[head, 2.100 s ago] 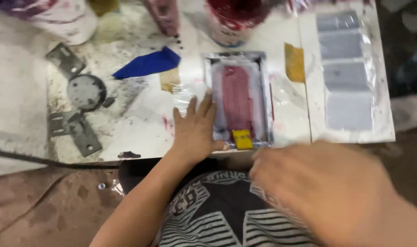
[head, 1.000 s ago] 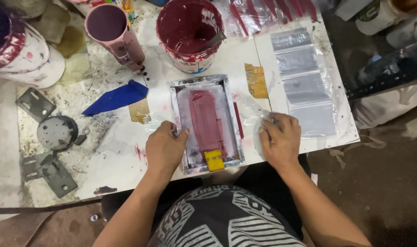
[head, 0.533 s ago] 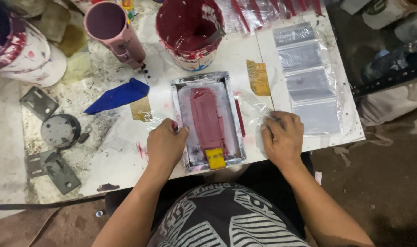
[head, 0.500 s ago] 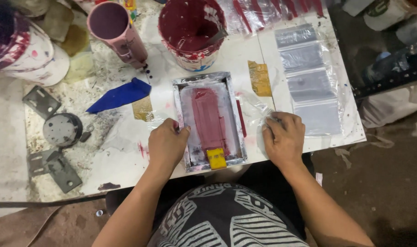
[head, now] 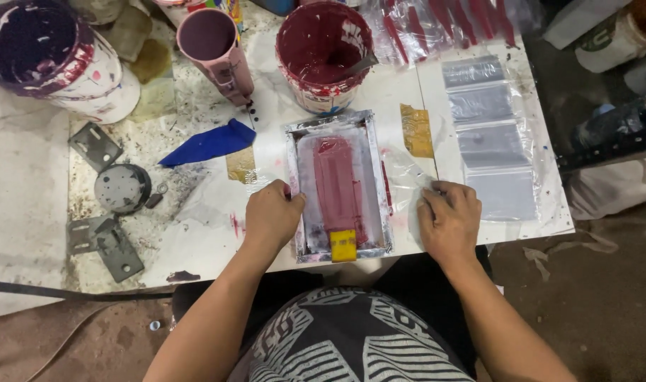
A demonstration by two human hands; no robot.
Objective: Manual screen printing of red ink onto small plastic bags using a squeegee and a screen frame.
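The left hand [head: 272,216] rests curled on the left edge of a small metal-framed printing screen [head: 339,185] smeared with maroon ink; whether it truly grips the frame is hard to tell. Just right of the screen, the right hand [head: 450,221] presses flat, fingers together, on a clear plastic sleeve [head: 408,177] lying on the counter [head: 195,240]. Beyond the screen stands a maroon paint bucket [head: 325,53].

White, paint-stained worktable [head: 195,233] fills the upper view; its near edge borders a brown, dusty floor [head: 606,311]. A dark cable [head: 68,290] runs along the table's near left edge. Lighting is even.
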